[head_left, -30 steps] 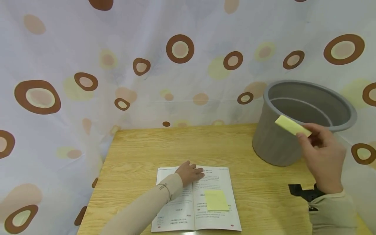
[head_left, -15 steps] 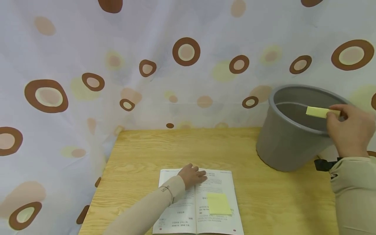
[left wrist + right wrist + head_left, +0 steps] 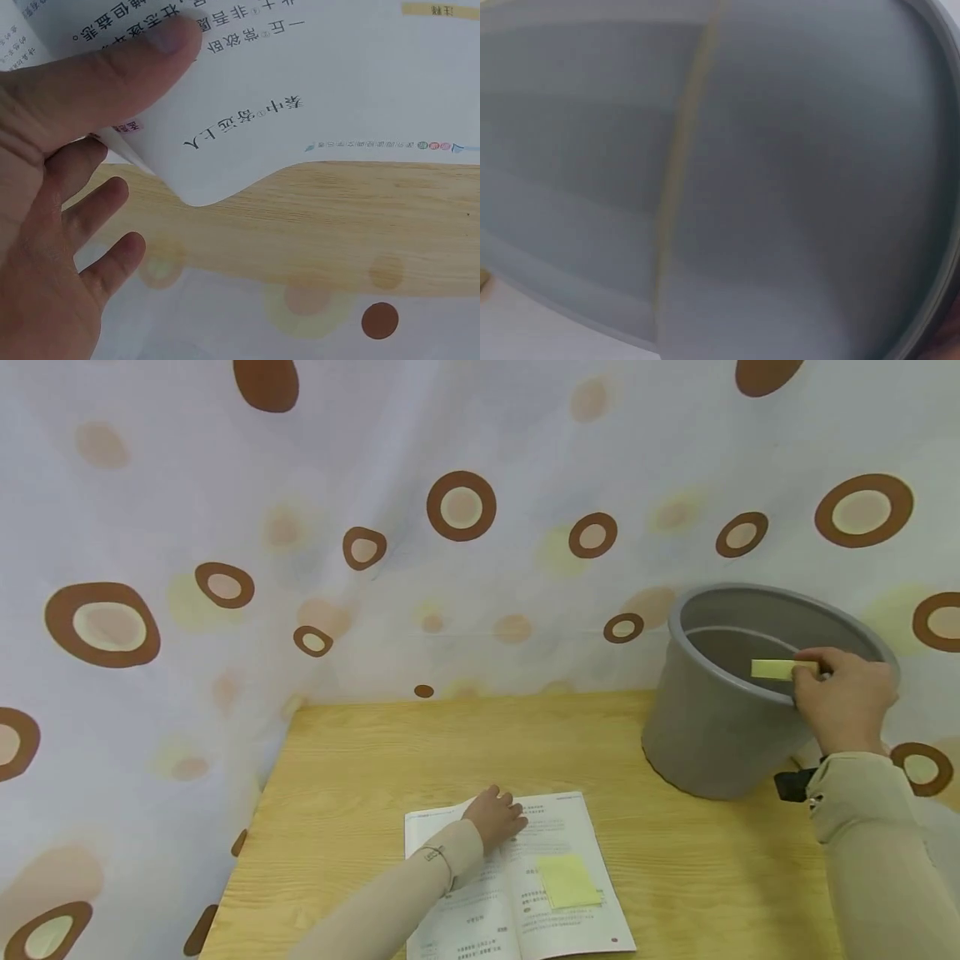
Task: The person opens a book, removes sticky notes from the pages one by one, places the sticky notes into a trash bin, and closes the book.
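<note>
My right hand (image 3: 847, 693) is raised at the near rim of a grey bucket (image 3: 720, 743). Between thumb and fingers it pinches a pale yellow sticky note (image 3: 771, 669), narrow as a strip from here, which overlaps the bucket's opening in the head view. The right wrist view looks into the bucket's inner wall (image 3: 817, 187). My left hand (image 3: 495, 820) rests at the top middle of an open printed book (image 3: 480, 918). In the left wrist view, its thumb (image 3: 127, 82) lies over a page and the other fingers are spread loosely; part of the index finger is hidden.
A second yellow sticky note (image 3: 568, 881) lies flat on the right page. Book and bucket stand on a light wooden table (image 3: 450, 743), the bucket at the back right. A white curtain with brown spots (image 3: 461, 506) hangs behind and at the left.
My right hand has moved the sticky note from before the bucket's outer wall to across its opening, then slightly lower. The left hand stays on the book. The head view has shifted slightly.
</note>
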Tool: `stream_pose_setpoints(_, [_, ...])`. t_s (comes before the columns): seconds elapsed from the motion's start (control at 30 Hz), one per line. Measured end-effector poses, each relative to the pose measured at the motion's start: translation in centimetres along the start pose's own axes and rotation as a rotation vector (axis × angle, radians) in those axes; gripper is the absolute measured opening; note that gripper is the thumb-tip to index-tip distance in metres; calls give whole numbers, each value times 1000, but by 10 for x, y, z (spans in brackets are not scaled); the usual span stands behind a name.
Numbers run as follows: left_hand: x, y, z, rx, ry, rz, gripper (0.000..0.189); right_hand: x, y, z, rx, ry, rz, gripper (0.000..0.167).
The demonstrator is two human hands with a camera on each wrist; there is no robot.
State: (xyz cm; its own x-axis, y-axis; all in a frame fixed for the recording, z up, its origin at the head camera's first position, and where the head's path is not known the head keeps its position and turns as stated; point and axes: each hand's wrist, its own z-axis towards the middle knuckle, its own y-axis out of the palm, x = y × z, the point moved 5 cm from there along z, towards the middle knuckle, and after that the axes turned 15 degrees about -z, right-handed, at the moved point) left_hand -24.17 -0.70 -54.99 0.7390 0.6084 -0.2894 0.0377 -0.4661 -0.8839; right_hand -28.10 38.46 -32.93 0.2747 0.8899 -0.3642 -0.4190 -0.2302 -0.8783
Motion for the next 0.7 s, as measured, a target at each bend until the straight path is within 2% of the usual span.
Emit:
stream_pose_setpoints(0.17, [-2,6,-7,-18,-15,-1,61,-7,3,-1,-26,-55,3,44])
stream_pose_setpoints(0.33, [-3,5,-11,-21,13,-30,64,-2,-1,-7,-18,-40,-44,43])
stream_pose_setpoints(0.5, [-3,2,-10,-26,26,-45,64,2,0,-3,-19,-12,-120,45])
stream_pose_setpoints(0.6, [-4,2,-10,-29,23,-54,65,2,2,1,25,-19,-100,44])
stream_pose_setpoints(0.7, [-4,3,-8,-36,18,-45,64,2,-2,-3,182,-12,0,43])
